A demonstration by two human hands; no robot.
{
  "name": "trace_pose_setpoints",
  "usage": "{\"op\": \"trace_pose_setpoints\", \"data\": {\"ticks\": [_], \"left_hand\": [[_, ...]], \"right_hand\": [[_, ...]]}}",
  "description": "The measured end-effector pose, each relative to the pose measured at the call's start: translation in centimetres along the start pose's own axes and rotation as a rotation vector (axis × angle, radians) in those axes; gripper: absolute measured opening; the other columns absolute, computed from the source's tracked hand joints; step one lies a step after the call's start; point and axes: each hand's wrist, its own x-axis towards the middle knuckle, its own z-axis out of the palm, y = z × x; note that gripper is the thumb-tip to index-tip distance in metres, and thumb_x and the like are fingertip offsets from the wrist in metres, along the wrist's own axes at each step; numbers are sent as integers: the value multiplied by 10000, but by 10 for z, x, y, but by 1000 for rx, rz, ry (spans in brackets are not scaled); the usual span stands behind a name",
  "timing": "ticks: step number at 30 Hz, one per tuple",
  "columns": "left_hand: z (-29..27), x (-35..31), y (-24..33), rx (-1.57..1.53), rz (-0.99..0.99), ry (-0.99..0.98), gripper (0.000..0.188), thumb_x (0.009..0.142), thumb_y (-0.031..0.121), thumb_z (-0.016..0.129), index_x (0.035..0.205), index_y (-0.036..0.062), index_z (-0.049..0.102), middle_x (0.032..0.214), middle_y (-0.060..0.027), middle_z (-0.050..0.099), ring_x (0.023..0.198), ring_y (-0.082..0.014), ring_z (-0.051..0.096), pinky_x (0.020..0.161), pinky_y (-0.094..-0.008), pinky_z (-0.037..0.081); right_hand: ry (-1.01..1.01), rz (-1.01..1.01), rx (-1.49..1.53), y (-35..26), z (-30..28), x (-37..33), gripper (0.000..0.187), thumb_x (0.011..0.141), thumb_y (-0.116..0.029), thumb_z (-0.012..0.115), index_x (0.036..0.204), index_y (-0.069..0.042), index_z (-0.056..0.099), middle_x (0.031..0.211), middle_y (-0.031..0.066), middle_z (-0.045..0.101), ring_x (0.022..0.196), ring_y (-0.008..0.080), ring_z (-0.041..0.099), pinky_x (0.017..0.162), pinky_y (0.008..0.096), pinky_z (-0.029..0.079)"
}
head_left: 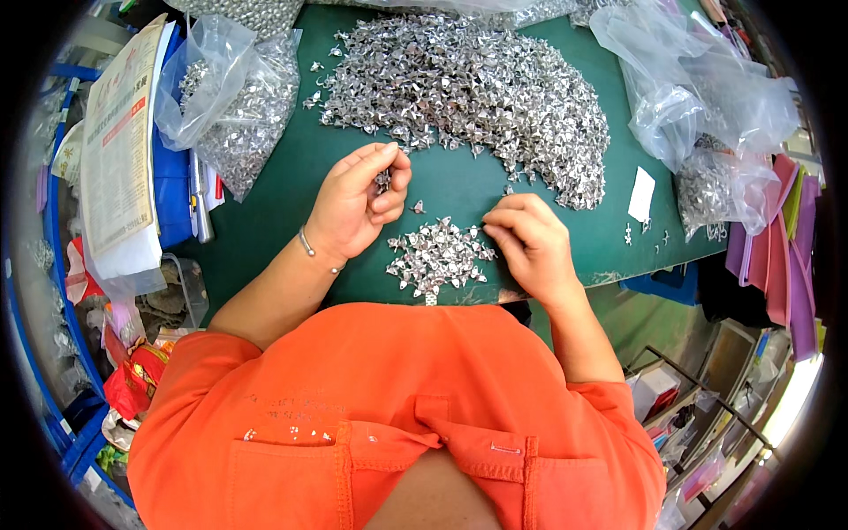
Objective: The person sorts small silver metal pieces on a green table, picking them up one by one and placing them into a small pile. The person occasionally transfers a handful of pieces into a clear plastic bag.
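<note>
My left hand [358, 196] is raised over the green table, its fingers curled around a few small silver metal pieces [382, 180]. A thin bangle [306, 240] circles that wrist. My right hand [533, 240] is at the right edge of a small pile of shiny metal pieces [436, 258], thumb and forefinger pinched together. Whatever may be between those fingertips is too small to make out. One loose metal piece [418, 208] lies between the left hand and the small pile. Beyond both hands spreads a large heap of similar metal pieces [468, 84].
Clear plastic bags of metal pieces [252, 115] stand at the far left, beside a newspaper [124, 146] and a blue bin [172, 190]. At the right are another plastic bag [707, 185], a white card [642, 194] and pink and purple strips [782, 256]. Shelving [707, 397] stands lower right.
</note>
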Motion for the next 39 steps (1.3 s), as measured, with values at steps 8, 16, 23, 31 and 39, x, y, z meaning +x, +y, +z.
{"op": "trace_pose_setpoints", "data": {"ticks": [8, 16, 23, 31, 39], "left_hand": [[0, 0, 0, 7, 3, 0, 250, 1076, 238, 453, 972, 48, 577, 817, -31, 528, 539, -51, 388, 467, -199, 309], [1, 0, 0, 17, -5, 20, 242, 1076, 239, 454, 969, 53, 566, 814, -28, 525, 538, -51, 389, 467, -197, 311], [2, -1, 1, 3, -5, 5, 242, 1077, 237, 452, 975, 51, 567, 817, -27, 530, 540, -50, 391, 464, -196, 311], [1, -2, 1, 3, -9, 4, 245, 1078, 240, 450, 974, 49, 564, 821, -26, 528, 545, -47, 388, 468, -195, 305], [3, 0, 2, 13, -7, 1, 248, 1080, 247, 450, 973, 53, 562, 822, -26, 524, 544, -48, 381, 468, -200, 303]], "right_hand": [[144, 127, 38, 1, -7, -5, 129, 833, 45, 710, 940, -11, 664, 939, 120, 675, 849, 260, 646, 760, 332, 521], [-42, -206, 88, -10, 10, -4, 228, 749, 56, 725, 960, -14, 675, 932, 112, 683, 847, 304, 661, 743, 386, 544], [205, -126, -270, 27, 3, 8, 212, 751, 70, 716, 927, -33, 657, 949, 93, 665, 861, 301, 620, 759, 398, 510], [161, -58, -98, 19, -16, -4, 151, 813, 114, 667, 905, -4, 648, 915, 131, 683, 841, 279, 663, 757, 342, 530], [144, -59, -135, 12, 5, -2, 201, 760, 57, 731, 917, -36, 649, 935, 104, 684, 851, 296, 652, 756, 374, 517]]}}
